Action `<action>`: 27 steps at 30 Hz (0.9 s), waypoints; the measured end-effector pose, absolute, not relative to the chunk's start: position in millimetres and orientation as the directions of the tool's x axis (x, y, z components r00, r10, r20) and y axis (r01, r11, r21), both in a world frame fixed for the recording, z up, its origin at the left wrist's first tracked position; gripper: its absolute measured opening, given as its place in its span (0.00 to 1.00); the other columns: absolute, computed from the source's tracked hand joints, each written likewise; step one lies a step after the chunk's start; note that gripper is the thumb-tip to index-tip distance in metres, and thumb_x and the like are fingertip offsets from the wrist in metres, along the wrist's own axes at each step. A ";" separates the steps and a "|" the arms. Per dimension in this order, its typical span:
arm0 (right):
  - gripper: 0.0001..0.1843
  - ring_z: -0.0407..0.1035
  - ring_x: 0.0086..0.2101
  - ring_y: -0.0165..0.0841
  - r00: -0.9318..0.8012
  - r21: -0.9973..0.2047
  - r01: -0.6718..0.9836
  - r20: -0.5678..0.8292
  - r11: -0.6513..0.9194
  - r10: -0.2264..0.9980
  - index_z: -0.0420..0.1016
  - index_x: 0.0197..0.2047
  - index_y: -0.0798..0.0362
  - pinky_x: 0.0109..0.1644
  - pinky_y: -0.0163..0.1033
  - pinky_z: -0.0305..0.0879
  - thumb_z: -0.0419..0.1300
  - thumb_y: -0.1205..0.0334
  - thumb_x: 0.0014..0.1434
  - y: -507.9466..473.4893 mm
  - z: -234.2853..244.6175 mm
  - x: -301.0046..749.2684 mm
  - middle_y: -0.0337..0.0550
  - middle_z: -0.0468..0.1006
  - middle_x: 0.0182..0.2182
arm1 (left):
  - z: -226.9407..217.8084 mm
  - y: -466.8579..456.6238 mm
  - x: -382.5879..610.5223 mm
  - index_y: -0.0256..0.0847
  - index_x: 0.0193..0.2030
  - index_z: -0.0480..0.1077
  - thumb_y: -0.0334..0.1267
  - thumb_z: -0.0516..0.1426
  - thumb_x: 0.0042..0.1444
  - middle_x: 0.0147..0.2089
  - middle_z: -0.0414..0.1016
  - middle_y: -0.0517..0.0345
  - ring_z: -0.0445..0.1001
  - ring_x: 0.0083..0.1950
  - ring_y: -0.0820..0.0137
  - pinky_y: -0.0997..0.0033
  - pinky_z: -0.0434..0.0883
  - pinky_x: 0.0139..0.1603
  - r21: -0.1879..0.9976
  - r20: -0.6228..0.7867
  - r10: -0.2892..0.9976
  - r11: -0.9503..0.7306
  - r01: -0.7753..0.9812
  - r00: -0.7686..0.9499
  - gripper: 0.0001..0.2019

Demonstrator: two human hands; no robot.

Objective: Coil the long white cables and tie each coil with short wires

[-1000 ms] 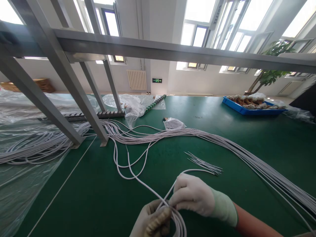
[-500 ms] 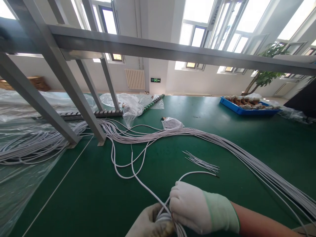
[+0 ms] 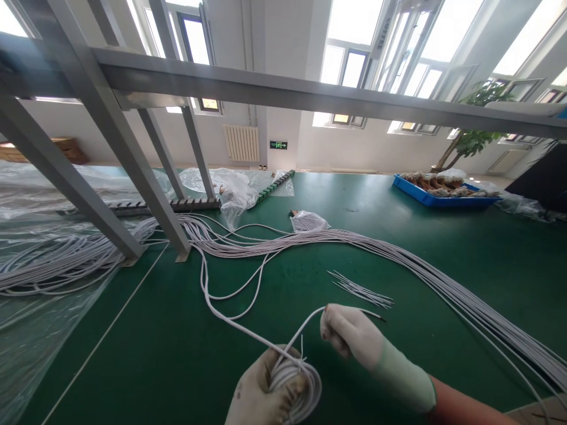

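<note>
Gripping the coil of white cable (image 3: pixel 295 381) at the bottom edge, your left hand (image 3: pixel 261 392) is closed around its loops. Your right hand (image 3: pixel 349 336) pinches the cable's free end (image 3: pixel 310 321) just above the coil, while the long strand (image 3: pixel 230 319) trails away across the green table (image 3: pixel 133 354).

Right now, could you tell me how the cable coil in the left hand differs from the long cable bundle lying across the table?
The cable coil is wound into tight loops; the long cable bundle runs nearly straight. The coil sits in the grip of the left hand; the bundle lies untouched on the green table. The coil looks like one cable, the bundle holds many. Both are pale grey-white.
</note>
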State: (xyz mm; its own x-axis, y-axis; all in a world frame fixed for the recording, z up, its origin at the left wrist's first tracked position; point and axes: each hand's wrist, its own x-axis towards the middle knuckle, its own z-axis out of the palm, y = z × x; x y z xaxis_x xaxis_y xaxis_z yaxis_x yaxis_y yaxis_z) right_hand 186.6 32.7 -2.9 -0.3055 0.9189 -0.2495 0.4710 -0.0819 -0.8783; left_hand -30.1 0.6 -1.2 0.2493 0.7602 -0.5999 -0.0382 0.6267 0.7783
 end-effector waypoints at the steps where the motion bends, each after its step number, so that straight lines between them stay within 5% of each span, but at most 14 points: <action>1: 0.26 0.66 0.27 0.33 -0.297 -0.874 0.483 -0.111 0.049 0.948 0.72 0.38 0.52 0.33 0.39 0.67 0.45 0.42 0.75 34.0 -1.3 191.3 0.40 0.70 0.29 | -1.2 2.7 -33.3 0.39 0.46 0.77 0.48 0.73 0.45 0.43 0.82 0.47 0.78 0.48 0.48 0.47 0.73 0.53 0.743 -0.617 0.733 0.663 -0.096 0.287 0.25; 5: 0.24 0.69 0.39 0.37 -0.603 -0.683 0.421 0.280 0.596 0.747 0.79 0.51 0.52 0.43 0.42 0.68 0.53 0.42 0.75 40.3 -5.2 195.3 0.47 0.74 0.43 | -1.3 6.9 -36.5 0.37 0.43 0.77 0.55 0.78 0.34 0.36 0.81 0.52 0.77 0.42 0.55 0.52 0.72 0.51 0.690 -0.587 0.707 0.692 -0.213 0.395 0.33; 9: 0.32 0.66 0.35 0.36 -0.737 -0.493 0.390 0.340 0.778 0.585 0.81 0.45 0.51 0.40 0.41 0.61 0.42 0.40 0.78 45.5 -6.9 187.9 0.45 0.74 0.38 | -1.5 6.1 -35.6 0.37 0.44 0.77 0.48 0.79 0.35 0.38 0.81 0.52 0.78 0.46 0.53 0.49 0.72 0.56 0.675 -0.599 0.677 0.714 -0.184 0.428 0.31; 13: 0.24 0.58 0.29 0.34 -0.809 -0.355 0.446 0.234 0.822 0.540 0.76 0.36 0.52 0.35 0.42 0.55 0.46 0.52 0.76 40.6 5.8 181.9 0.42 0.71 0.32 | 5.2 3.9 -34.0 0.37 0.47 0.77 0.48 0.77 0.39 0.43 0.82 0.47 0.78 0.49 0.50 0.47 0.72 0.58 0.688 -0.591 0.667 0.710 -0.147 0.453 0.30; 15: 0.15 0.56 0.28 0.32 -0.769 -0.408 0.523 0.153 0.748 0.621 0.73 0.34 0.52 0.33 0.40 0.55 0.52 0.58 0.71 36.2 11.4 176.5 0.40 0.69 0.30 | 11.2 1.7 -28.9 0.39 0.49 0.76 0.46 0.74 0.45 0.49 0.81 0.45 0.78 0.52 0.48 0.49 0.73 0.57 0.742 -0.606 0.698 0.669 -0.045 0.381 0.26; 18: 0.12 0.53 0.24 0.29 -0.556 -0.567 0.712 -0.094 0.415 0.826 0.69 0.27 0.52 0.27 0.36 0.50 0.58 0.63 0.63 34.4 13.5 166.8 0.34 0.63 0.23 | 16.6 -1.7 -18.1 0.45 0.51 0.77 0.41 0.63 0.57 0.55 0.80 0.46 0.76 0.57 0.46 0.51 0.72 0.57 0.832 -0.538 0.826 0.488 0.264 0.168 0.15; 22: 0.16 0.57 0.21 0.27 -0.526 -0.742 0.662 -0.355 0.109 0.773 0.68 0.23 0.52 0.25 0.33 0.52 0.58 0.63 0.63 41.3 13.5 167.5 0.32 0.63 0.20 | 12.6 -1.1 -15.7 0.45 0.51 0.76 0.39 0.59 0.59 0.52 0.81 0.49 0.77 0.55 0.50 0.52 0.71 0.60 0.827 -0.494 0.852 0.398 0.398 0.174 0.14; 24: 0.17 0.63 0.24 0.28 -0.547 -0.800 0.584 -0.260 0.140 0.796 0.72 0.27 0.53 0.28 0.32 0.59 0.54 0.62 0.69 45.2 15.6 175.0 0.34 0.69 0.24 | 10.4 1.7 -21.7 0.43 0.53 0.74 0.42 0.62 0.56 0.52 0.81 0.47 0.78 0.56 0.49 0.51 0.72 0.60 0.817 -0.566 0.792 0.502 0.284 0.228 0.18; 27: 0.16 0.69 0.34 0.32 -0.662 -0.767 0.441 0.073 0.466 0.746 0.80 0.44 0.53 0.39 0.36 0.64 0.53 0.56 0.75 51.4 17.9 187.3 0.42 0.76 0.37 | 12.1 5.6 -31.9 0.40 0.53 0.71 0.40 0.66 0.50 0.52 0.81 0.45 0.79 0.55 0.49 0.50 0.74 0.59 0.771 -0.621 0.713 0.630 0.093 0.326 0.23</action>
State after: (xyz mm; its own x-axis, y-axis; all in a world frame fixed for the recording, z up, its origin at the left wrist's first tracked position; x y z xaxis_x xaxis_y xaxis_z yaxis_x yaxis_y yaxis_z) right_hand 187.3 51.4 17.9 -0.6622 0.7458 0.0730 0.4406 0.4663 -0.7671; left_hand -31.9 5.6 12.1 0.3256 0.7128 -0.6212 0.0933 0.6296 0.7713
